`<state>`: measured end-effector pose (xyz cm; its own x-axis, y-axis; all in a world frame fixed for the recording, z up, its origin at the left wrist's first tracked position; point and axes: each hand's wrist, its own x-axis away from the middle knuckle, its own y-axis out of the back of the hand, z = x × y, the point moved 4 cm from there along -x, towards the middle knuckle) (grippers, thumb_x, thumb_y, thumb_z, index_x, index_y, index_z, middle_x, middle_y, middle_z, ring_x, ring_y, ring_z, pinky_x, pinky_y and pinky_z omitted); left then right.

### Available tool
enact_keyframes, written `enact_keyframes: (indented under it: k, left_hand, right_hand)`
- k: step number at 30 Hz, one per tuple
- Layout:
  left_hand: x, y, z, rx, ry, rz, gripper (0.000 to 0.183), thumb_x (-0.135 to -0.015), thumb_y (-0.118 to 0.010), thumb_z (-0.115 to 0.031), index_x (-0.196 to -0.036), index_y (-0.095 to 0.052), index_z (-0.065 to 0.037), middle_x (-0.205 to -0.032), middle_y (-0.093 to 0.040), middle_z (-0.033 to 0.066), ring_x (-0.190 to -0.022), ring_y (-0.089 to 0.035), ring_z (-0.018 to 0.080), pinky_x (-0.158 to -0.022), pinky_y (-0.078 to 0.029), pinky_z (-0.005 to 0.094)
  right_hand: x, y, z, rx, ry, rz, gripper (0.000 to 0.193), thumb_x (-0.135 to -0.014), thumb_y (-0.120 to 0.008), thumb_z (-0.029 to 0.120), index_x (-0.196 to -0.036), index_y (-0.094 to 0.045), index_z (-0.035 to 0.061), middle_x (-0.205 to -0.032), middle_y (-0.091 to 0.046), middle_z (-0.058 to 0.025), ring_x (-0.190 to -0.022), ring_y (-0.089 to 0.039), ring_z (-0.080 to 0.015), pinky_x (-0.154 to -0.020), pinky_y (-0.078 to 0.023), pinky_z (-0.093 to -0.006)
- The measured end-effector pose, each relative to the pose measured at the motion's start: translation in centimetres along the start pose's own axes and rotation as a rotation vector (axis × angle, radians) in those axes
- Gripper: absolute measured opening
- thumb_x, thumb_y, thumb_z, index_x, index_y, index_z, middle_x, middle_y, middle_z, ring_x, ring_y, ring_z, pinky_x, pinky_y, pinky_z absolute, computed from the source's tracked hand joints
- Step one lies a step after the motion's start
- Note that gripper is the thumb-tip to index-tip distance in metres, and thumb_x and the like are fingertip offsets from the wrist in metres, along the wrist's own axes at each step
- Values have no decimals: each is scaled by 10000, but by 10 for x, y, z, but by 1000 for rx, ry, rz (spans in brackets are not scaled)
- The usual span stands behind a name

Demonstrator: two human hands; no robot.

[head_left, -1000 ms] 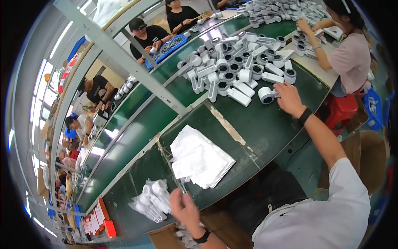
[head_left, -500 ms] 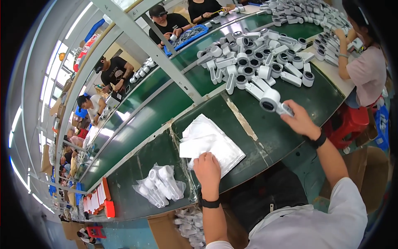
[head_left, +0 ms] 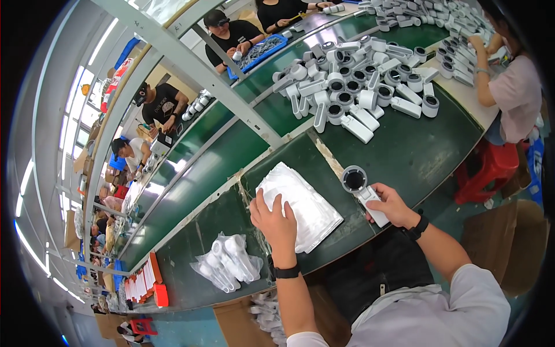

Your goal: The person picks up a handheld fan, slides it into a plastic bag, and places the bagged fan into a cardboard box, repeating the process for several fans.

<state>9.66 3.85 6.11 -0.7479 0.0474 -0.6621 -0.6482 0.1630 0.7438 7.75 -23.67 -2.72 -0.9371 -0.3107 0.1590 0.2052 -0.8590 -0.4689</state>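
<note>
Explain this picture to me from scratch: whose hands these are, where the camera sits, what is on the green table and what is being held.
There is no machine here. A person wears a wide fisheye camera on the head, looking down, so straight edges bend near the rim. The two forearms coming in from the bottom are that person's own.

The left hand lies flat on a stack of white bags on the green table. The right hand holds a white handheld device by its handle, its round dark-centred head pointing up.

Farther along the table lies a pile of devices of the same kind. Near the left hand sit bagged devices, already in clear plastic. Other people work around the table and on the line beyond; their hands are not the wearer's.
</note>
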Motion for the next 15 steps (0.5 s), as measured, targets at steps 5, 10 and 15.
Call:
enact_keyframes:
  k: [5,10,15]
  left_hand:
    - [28,-5,-7,352,220,223,186,-759,-720,-69,-937,-671,-43,-1042,-601,135,-1003,-546,339,-826,-447,409]
    - [39,-11,-20,196,71,314,301,-764,-756,-179,-1009,-689,-17,-1091,-623,143,-958,-569,350,-822,-474,425]
    - [41,-9,-17,232,37,339,308,-762,-758,-188,-1012,-692,-21,-1088,-625,132,-944,-571,341,-818,-471,421]
  right_hand:
    - [2,4,-1,11,59,-6,317,-890,-608,23,-1183,-488,-3,-932,-613,-86,-706,-652,-172,-618,-546,-309]
    - [2,0,-1,48,71,5,310,-892,-608,25,-1175,-486,-4,-930,-606,-82,-708,-649,-166,-624,-543,-305]
    - [4,0,-3,45,64,5,305,-897,-611,33,-1172,-484,-3,-935,-604,-81,-708,-647,-162,-625,-542,-298]
